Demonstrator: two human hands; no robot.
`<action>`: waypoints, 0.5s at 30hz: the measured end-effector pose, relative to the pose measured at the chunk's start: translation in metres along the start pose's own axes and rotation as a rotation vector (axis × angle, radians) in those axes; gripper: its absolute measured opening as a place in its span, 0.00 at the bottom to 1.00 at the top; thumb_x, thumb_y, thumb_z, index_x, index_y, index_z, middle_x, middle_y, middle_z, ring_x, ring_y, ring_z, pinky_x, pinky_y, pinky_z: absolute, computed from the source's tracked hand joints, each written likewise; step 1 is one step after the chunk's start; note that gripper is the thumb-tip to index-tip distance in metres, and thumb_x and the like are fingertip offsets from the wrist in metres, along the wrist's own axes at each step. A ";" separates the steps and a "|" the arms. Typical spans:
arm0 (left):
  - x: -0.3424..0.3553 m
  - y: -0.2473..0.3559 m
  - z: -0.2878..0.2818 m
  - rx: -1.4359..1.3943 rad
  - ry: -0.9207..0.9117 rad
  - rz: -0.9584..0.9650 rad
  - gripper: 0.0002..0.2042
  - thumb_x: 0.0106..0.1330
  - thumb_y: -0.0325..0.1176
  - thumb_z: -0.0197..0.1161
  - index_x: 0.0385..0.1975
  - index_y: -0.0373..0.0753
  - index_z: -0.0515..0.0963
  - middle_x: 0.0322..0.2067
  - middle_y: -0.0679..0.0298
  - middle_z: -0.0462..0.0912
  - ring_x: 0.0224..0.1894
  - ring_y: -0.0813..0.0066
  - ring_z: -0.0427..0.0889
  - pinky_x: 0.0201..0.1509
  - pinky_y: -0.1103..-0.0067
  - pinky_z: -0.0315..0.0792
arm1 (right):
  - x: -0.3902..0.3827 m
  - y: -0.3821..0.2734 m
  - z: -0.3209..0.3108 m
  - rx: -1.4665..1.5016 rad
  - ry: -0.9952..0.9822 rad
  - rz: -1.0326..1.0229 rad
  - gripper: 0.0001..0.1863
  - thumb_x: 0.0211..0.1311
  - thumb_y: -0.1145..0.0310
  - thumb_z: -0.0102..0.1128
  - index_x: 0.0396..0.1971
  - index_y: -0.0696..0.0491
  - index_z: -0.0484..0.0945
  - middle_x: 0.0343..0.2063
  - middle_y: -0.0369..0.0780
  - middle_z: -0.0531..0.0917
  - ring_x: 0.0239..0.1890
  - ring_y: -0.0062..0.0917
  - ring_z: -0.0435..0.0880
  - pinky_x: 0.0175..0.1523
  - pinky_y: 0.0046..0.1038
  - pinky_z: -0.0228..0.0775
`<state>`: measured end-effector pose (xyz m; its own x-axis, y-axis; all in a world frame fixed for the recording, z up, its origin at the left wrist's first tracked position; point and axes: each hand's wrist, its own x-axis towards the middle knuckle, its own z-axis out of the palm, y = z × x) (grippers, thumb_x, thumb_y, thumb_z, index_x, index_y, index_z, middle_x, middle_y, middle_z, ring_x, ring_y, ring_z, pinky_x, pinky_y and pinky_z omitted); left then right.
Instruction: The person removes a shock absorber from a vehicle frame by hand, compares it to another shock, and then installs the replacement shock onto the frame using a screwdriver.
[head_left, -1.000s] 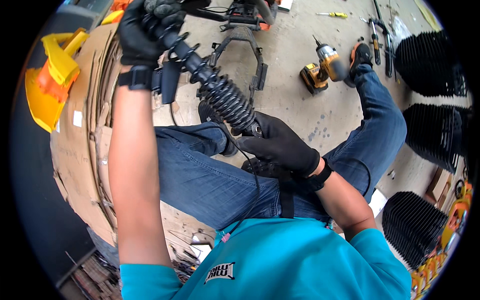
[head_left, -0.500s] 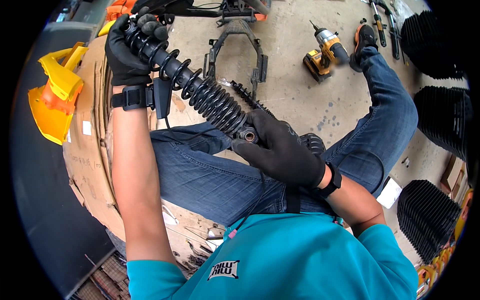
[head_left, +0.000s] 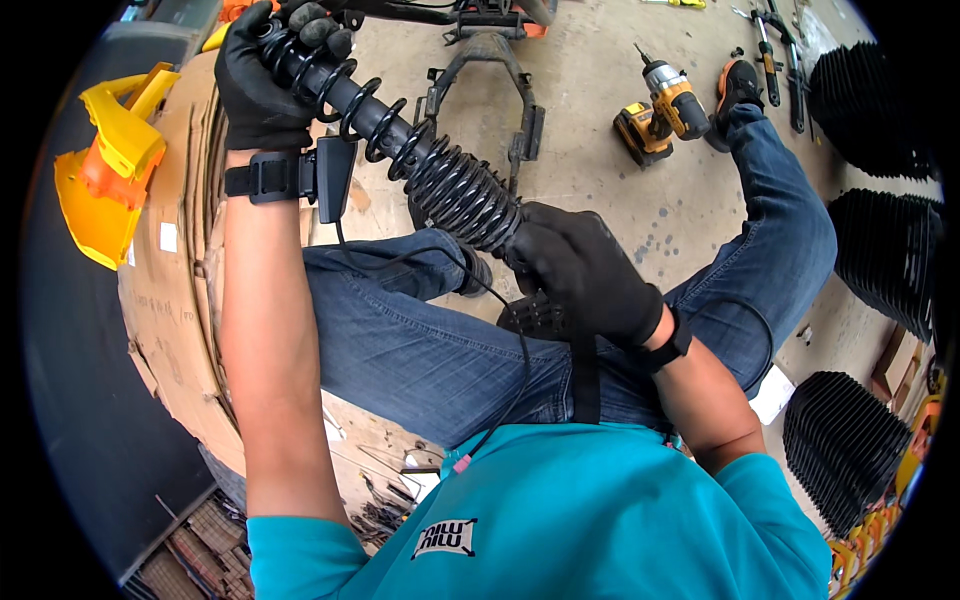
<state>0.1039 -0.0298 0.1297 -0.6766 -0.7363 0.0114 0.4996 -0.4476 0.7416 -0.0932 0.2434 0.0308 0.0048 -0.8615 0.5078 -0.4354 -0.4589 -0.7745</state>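
A black coil-spring shock absorber (head_left: pixel 430 165) slants across the space above my lap, its upper end far left and its lower end toward the middle. My left hand (head_left: pixel 268 88), in a black glove, is closed around the upper end, fingers curled over it. The gloved right hand (head_left: pixel 585 265) grips the lower end, covering the eyelet there. The spring's coils sit wide apart near my left hand and bunch tightly near my right. Behind the shock, a black metal frame (head_left: pixel 525 130) stands on the floor.
A yellow cordless drill (head_left: pixel 672 105) stands on the floor near my right foot. Stacks of black ribbed parts (head_left: pixel 885 250) line the right side. On the left are cardboard (head_left: pixel 160 300) and a yellow-orange plastic panel (head_left: pixel 115 170). Fork tubes (head_left: pixel 768 60) lie at the far right.
The shock absorber's lower end has shifted right and slightly up with my right hand, which now covers the eyelet that showed before. My left hand keeps its hold, slightly higher.
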 end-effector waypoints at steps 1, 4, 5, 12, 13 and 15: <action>0.001 -0.006 0.011 -0.032 0.066 0.003 0.11 0.71 0.40 0.51 0.32 0.39 0.71 0.24 0.68 0.71 0.26 0.75 0.75 0.32 0.73 0.71 | -0.005 0.006 -0.004 0.105 -0.040 0.044 0.14 0.68 0.62 0.54 0.41 0.60 0.75 0.24 0.45 0.81 0.26 0.37 0.80 0.33 0.34 0.72; -0.003 -0.006 0.006 -0.135 0.101 -0.037 0.13 0.70 0.42 0.53 0.27 0.42 0.75 0.22 0.67 0.76 0.25 0.70 0.79 0.30 0.70 0.74 | 0.010 -0.002 -0.026 0.936 -0.483 0.774 0.20 0.72 0.56 0.49 0.45 0.61 0.76 0.27 0.41 0.84 0.27 0.29 0.82 0.36 0.28 0.75; 0.000 -0.006 0.001 -0.171 0.073 -0.064 0.13 0.70 0.42 0.53 0.29 0.41 0.77 0.23 0.65 0.78 0.25 0.67 0.80 0.32 0.68 0.75 | 0.007 0.001 -0.023 0.777 -0.355 0.573 0.23 0.73 0.54 0.47 0.46 0.61 0.76 0.28 0.41 0.85 0.27 0.25 0.82 0.36 0.25 0.75; 0.003 0.007 -0.032 -0.068 -0.040 -0.054 0.14 0.70 0.34 0.52 0.47 0.29 0.69 0.30 0.63 0.70 0.32 0.71 0.74 0.45 0.69 0.74 | -0.001 0.011 -0.021 0.409 -0.216 0.063 0.21 0.66 0.59 0.55 0.51 0.59 0.74 0.34 0.41 0.85 0.32 0.28 0.83 0.41 0.27 0.76; 0.004 0.006 -0.033 -0.068 -0.032 -0.064 0.13 0.70 0.34 0.52 0.47 0.30 0.69 0.30 0.63 0.71 0.32 0.71 0.74 0.45 0.68 0.75 | -0.002 0.011 -0.021 0.378 -0.198 0.031 0.21 0.65 0.60 0.56 0.52 0.59 0.74 0.34 0.41 0.85 0.33 0.28 0.83 0.41 0.27 0.76; 0.003 0.007 -0.036 -0.048 -0.025 -0.074 0.13 0.70 0.34 0.52 0.45 0.30 0.70 0.31 0.62 0.72 0.33 0.70 0.75 0.47 0.68 0.76 | -0.004 0.015 -0.019 0.330 -0.165 -0.034 0.22 0.63 0.61 0.59 0.53 0.58 0.73 0.36 0.41 0.85 0.35 0.29 0.84 0.43 0.27 0.76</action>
<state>0.1247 -0.0533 0.1109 -0.7256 -0.6876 -0.0254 0.4726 -0.5249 0.7079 -0.1165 0.2440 0.0247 0.1713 -0.8557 0.4883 -0.1192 -0.5100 -0.8519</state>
